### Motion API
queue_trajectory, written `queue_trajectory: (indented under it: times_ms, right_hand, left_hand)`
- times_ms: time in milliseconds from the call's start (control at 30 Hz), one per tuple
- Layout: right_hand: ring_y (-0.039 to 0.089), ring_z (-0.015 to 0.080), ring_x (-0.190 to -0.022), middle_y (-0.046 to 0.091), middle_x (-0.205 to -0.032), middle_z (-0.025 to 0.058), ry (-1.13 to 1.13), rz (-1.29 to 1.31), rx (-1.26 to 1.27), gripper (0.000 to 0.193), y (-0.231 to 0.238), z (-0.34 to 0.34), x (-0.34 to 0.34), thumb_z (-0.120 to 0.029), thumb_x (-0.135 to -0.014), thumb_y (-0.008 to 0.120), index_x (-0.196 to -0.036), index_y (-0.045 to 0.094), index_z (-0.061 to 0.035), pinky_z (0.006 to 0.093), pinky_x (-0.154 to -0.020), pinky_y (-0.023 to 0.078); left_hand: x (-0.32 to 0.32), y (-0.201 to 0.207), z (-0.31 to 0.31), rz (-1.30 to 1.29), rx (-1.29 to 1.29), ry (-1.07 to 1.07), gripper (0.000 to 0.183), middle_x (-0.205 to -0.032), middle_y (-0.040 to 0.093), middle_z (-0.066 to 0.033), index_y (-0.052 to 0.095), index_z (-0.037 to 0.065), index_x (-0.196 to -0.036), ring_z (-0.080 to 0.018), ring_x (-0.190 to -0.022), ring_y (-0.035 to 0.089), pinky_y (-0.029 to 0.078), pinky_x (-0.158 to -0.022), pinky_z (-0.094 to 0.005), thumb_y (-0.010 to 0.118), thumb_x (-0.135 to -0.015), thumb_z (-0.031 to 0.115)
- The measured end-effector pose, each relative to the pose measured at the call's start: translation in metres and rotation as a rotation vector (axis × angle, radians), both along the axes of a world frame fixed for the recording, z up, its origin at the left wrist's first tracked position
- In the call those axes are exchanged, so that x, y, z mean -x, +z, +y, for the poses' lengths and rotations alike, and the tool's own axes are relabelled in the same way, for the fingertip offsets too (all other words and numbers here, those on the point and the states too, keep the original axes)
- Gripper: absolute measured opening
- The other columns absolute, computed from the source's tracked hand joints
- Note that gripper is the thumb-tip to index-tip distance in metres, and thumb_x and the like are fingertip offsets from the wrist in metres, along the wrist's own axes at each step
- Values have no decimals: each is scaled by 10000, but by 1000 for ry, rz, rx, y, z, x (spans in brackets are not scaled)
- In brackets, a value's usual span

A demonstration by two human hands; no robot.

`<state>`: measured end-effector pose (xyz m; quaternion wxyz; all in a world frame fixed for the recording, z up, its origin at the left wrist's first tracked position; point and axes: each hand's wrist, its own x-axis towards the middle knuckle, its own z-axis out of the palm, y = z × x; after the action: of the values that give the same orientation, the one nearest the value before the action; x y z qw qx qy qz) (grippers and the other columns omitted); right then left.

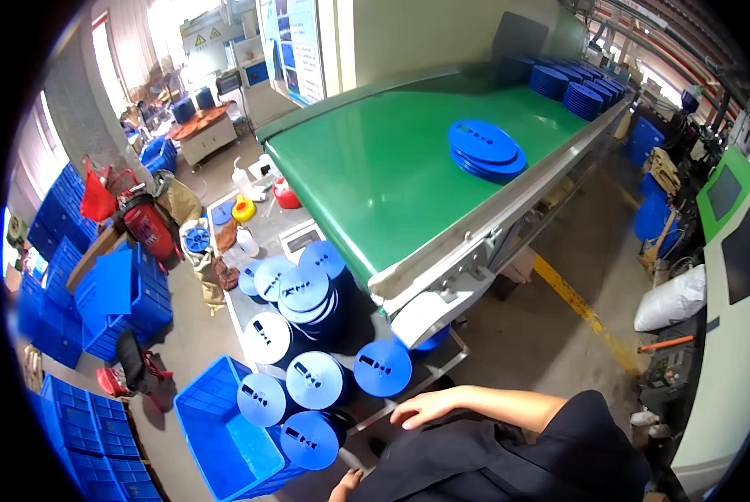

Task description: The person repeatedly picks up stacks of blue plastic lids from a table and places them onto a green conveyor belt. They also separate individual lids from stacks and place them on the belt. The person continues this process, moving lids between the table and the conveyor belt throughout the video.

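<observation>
My right hand (423, 407) reaches in over my dark shirt with its fingers loosely stretched and nothing in them. Its nearest neighbour is a stack of blue round discs (382, 369), just ahead and to the left, which it does not touch. Low at the picture's edge, only a part of my left hand (347, 484) shows, and its fingers are mostly hidden. Several more stacks of slotted blue discs (316, 380) stand close together in front of me, some looking pale in the glare. On the green conveyor belt (358, 180) lies a small, uneven pile of blue discs (484, 144).
A blue crate (224, 427) stands left of the near stacks. More disc stacks (583, 99) sit at the belt's far end. Bottles (243, 208) stand on a grey surface beside the belt. A white sack (670, 299) and a green-and-white machine (739, 226) are at right.
</observation>
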<state>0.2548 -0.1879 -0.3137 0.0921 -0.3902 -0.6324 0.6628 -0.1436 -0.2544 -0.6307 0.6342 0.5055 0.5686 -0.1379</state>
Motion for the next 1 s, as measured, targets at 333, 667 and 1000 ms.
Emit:
queue_trajectory:
  times_ms: [333, 667, 1000]
  right_hand:
    - [590, 232, -926, 612, -961, 128, -863, 506, -801, 350, 237, 94, -333, -311, -867, 535, -1015, 565, 5, 348, -871, 434]
    - [575, 171, -838, 621, -956, 99, -1082, -348, -304, 517, 216, 224, -477, -342, -737, 702, -1097, 564, 2, 283, -689, 464]
    - [597, 216, -877, 596, -1025, 159, -1100, 223, -531, 473, 215, 237, -406, 15, -693, 688, -1133, 519, 51, 314, -804, 495]
  left_hand:
    - [-272, 211, 99, -473, -257, -400, 508, -1318, 447, -141, 351, 59, -1351, -240, -1218, 406, 306, -1001, -307, 495, -866, 104]
    - [-380, 479, 125, -1208, -25, -43, 783, -1377, 340, -212, 270, 27, -1382, -337, -1304, 290, 182, -1069, -462, 570, -804, 462]
    - [-534, 511, 281, -1053, -217, 930, 546, -1326, 377, -175, 324, 22, -1320, -308, -1274, 304, 237, -1065, -449, 521, -885, 284]
